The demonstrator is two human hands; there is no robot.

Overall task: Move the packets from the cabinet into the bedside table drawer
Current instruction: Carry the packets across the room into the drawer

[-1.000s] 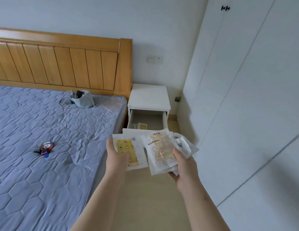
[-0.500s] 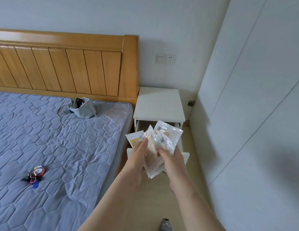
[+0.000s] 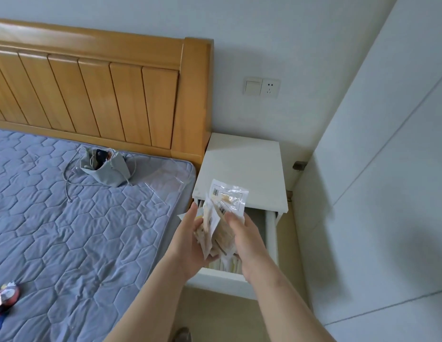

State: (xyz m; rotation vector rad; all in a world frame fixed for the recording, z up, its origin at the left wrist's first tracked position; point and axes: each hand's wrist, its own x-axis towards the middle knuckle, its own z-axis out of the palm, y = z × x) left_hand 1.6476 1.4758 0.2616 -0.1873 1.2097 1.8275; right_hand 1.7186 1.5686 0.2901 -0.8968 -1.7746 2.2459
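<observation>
A person's left hand (image 3: pixel 190 243) and right hand (image 3: pixel 248 240) hold a bundle of packets (image 3: pixel 226 206) between them, directly above the open drawer (image 3: pixel 270 233) of a white bedside table (image 3: pixel 242 166). The left hand cups the bundle from its left side, thumb raised along the edge, while the right hand's fingers curl over the right side. The packets stand roughly upright and fan out at the top, with a clear wrapper bearing a barcode label uppermost. Their lower ends dip below the drawer's rim, and whether they touch its floor cannot be told. More pale packets (image 3: pixel 229 264) lie inside the drawer near its front panel. The bedside table stands in the corner between a bed's wooden headboard (image 3: pixel 104 95) and the white cabinet (image 3: pixel 375 169) at right. On the grey-blue quilted mattress (image 3: pixel 79 230) sit a grey drawstring pouch (image 3: pixel 105 166) near the headboard, a clear plastic bag (image 3: pixel 165 180) at the corner beside the table, and a small red-and-blue toy (image 3: pixel 5 297) at lower left. A wall switch and socket (image 3: pixel 261 87) is mounted above the table.
</observation>
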